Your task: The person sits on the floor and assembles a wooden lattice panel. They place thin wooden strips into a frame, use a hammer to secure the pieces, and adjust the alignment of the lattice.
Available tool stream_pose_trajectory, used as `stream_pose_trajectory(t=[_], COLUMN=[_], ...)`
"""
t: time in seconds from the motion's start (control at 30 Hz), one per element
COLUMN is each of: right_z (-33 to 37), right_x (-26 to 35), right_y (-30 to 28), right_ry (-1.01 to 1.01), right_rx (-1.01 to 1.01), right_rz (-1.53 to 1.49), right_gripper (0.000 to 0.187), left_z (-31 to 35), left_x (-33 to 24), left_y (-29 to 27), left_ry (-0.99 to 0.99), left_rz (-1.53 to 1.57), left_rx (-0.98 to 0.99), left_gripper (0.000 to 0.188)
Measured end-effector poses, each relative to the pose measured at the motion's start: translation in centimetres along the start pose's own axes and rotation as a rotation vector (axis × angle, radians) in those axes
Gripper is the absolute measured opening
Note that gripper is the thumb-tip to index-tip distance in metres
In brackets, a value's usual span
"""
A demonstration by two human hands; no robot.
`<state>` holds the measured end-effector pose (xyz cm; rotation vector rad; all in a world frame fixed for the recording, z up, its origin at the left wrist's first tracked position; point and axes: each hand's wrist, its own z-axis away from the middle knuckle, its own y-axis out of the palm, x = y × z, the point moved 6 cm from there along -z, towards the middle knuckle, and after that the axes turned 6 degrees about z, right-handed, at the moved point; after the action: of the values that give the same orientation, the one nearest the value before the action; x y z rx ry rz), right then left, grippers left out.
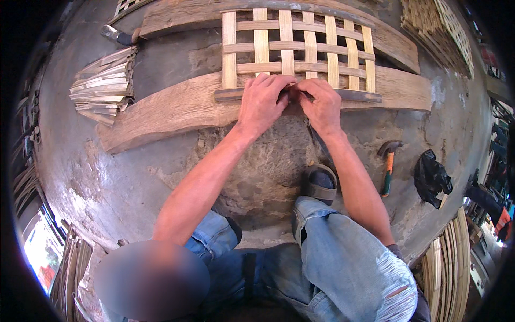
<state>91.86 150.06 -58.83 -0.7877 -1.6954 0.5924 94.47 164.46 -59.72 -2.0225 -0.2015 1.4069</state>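
A woven lattice panel [286,40] of pale flat slats, crossed by thinner strips, lies ahead of me across two wooden planks. A dark bar [357,95] runs along its near edge. My left hand [261,104] is at the middle of that edge, its fingers bent and closed near a slat's lower end. Just beside it, my right hand [322,104] has thumb and fingers pinched together at the same spot. The fingertips of both hands almost meet. What lies between them is hidden by the fingers.
The near plank [171,110] and far plank [185,16] rest on the concrete floor. A bundle of split slats [104,85] and a dark-handled tool [119,36] lie left. Rightward are a hammer [389,166], a black plastic bag [432,178] and stacked lattice panels [432,29].
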Motion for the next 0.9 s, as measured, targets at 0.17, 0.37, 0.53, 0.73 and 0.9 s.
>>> stream_pose_trajectory(t=[0.17,0.37,0.53,0.73,0.9], right_z=[0.2,0.4,0.1,-0.4,-0.4], right_x=[-0.1,-0.8,-2.1,-1.2,-0.7], right_y=[0.1,-0.1,0.5,0.2,0.0], right_ry=[-0.021,0.04,0.255,0.17,0.173], right_rx=[-0.006,0.068,0.177,0.219,0.209], right_rz=[0.029,-0.076,-0.291,-0.159,-0.113], right_gripper=[0.024,0.022,0.018,0.018,0.016], left_z=[0.0,-0.1,-0.1,-0.1,0.0], left_x=[-0.1,-0.1,0.3,0.2,1.0], left_y=[0.1,0.3,0.4,0.3,-0.1], left_ry=[0.01,-0.018,-0.046,-0.062,-0.069], left_rz=[0.001,0.005,0.027,0.038,0.168], left_rx=[-0.001,-0.018,-0.003,0.01,0.022], left_gripper=[0.036,0.034,0.03,0.034,0.038])
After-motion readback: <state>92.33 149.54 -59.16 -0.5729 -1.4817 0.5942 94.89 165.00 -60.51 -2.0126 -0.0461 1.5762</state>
